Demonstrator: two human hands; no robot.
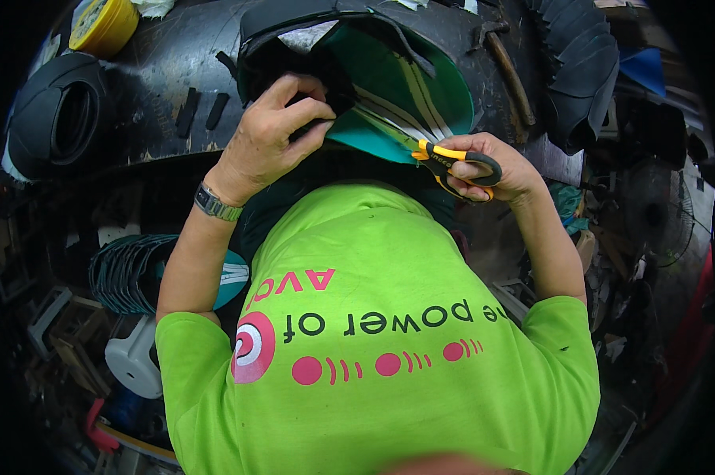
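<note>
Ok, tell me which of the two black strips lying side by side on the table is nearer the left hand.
The shorter strip, on the right; the longer strip lies farther from the left hand.

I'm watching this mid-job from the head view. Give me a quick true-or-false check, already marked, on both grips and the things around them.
1. The right grip holds yellow-and-black scissors. True.
2. A hammer lies to the right of the green-lined black piece. True.
3. The left grip holds that hammer. False: its fingers are at the green-lined black piece.
4. Both wrists are bare. False: a watch is on the left one.
5. A yellow tub is to the left of the green-lined black piece. True.
6. The person's shirt is red. False: it is bright green.
</note>
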